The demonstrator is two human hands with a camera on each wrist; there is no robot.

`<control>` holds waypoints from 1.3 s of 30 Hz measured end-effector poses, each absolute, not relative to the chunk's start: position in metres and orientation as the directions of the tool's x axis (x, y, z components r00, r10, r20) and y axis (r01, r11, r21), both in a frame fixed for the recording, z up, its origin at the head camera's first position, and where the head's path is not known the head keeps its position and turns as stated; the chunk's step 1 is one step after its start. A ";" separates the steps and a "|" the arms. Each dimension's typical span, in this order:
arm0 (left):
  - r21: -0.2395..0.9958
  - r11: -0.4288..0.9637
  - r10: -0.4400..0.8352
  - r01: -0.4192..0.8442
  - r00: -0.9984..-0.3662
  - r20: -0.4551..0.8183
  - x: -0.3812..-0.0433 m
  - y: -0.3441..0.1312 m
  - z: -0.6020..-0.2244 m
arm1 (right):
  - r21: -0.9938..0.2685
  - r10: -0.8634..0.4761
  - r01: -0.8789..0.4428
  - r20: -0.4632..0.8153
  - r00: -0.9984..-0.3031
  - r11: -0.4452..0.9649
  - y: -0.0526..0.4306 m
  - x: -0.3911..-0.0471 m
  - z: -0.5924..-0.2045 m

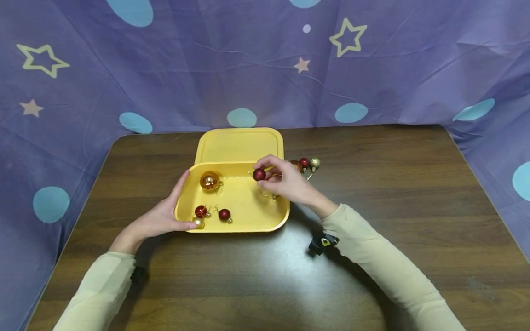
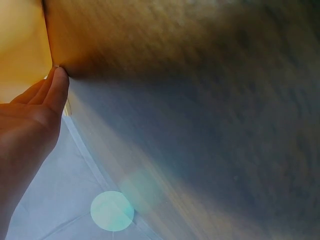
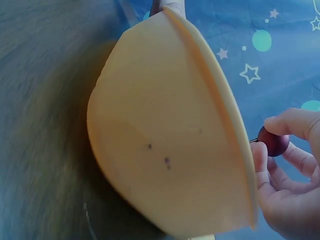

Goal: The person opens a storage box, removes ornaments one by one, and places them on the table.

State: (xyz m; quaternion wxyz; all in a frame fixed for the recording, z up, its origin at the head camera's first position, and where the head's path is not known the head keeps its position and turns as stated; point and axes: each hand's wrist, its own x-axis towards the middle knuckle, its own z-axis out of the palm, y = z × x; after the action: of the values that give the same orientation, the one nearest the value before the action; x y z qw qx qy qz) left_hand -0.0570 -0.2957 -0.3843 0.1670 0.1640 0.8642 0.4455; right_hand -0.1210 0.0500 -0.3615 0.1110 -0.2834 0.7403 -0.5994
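My right hand pinches a dark red Christmas bauble between thumb and fingers, above the right part of a yellow plastic container. In the right wrist view that bauble shows beside the container's rim. My left hand holds the container's left end, thumb at the front rim and fingers along the side wall. Inside lie a large shiny gold bauble, a red patterned bauble, a dark red one and a small gold one. Something gold under my right hand is mostly hidden.
Behind the container lies its yellow lid. Right of it, partly behind my right hand, are more baubles, among them a red one and a glittery gold one. The wooden table meets a purple star-patterned cloth.
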 end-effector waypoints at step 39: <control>0.826 0.534 0.453 0.180 -0.886 -0.100 -0.056 -0.296 -0.386 | -0.961 -0.323 -0.188 0.116 -0.939 0.201 0.146 -0.137 -0.382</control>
State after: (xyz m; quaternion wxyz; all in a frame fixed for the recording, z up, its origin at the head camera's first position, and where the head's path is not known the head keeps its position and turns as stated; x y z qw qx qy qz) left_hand -0.0563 -0.2964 -0.3858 0.1530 0.1835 0.8622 0.4467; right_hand -0.1372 0.1461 -0.3822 0.0552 -0.1651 0.7729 -0.6102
